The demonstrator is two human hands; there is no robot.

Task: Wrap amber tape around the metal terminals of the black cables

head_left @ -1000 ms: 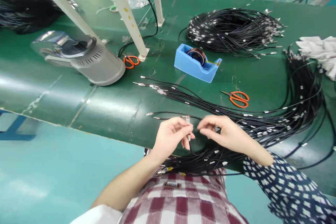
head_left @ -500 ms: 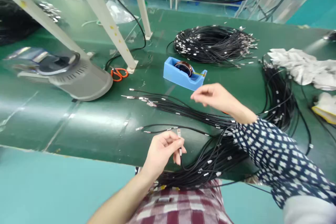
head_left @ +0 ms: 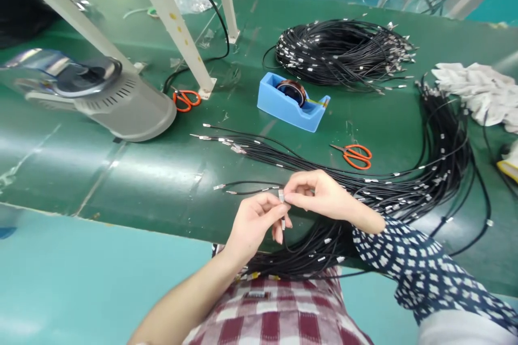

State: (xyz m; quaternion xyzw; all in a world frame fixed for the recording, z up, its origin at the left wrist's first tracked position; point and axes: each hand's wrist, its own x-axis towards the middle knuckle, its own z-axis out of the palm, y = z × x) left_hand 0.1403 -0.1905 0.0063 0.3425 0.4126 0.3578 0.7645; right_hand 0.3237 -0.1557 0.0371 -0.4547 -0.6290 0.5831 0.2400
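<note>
My left hand (head_left: 257, 221) pinches a black cable just below its silvery connector end (head_left: 281, 194), which points upward between thumb and fingers. Against that connector rest the closed fingertips of my right hand (head_left: 315, 191); whatever they pinch is too small to make out. The cable runs down from my left fingers toward a black cable bundle (head_left: 307, 253) along the table's front edge. Just behind my hands, two loose cable ends (head_left: 243, 186) lie on the green table (head_left: 162, 188). Farther back stretches another bundle of black cables (head_left: 275, 156) with pale tags.
A blue tape dispenser (head_left: 289, 108) holds a roll of amber tape (head_left: 292, 91). Orange-handled scissors (head_left: 356, 156) lie right of it, another pair (head_left: 186, 100) beside a grey device (head_left: 133, 113). Behind are a coiled cable heap (head_left: 335, 54), white gloves (head_left: 477, 91) and white posts (head_left: 174, 27).
My right hand has come down and left from near the tape dispenser to the connector in my left hand. The scissors behind it now show. The view has shifted slightly.
</note>
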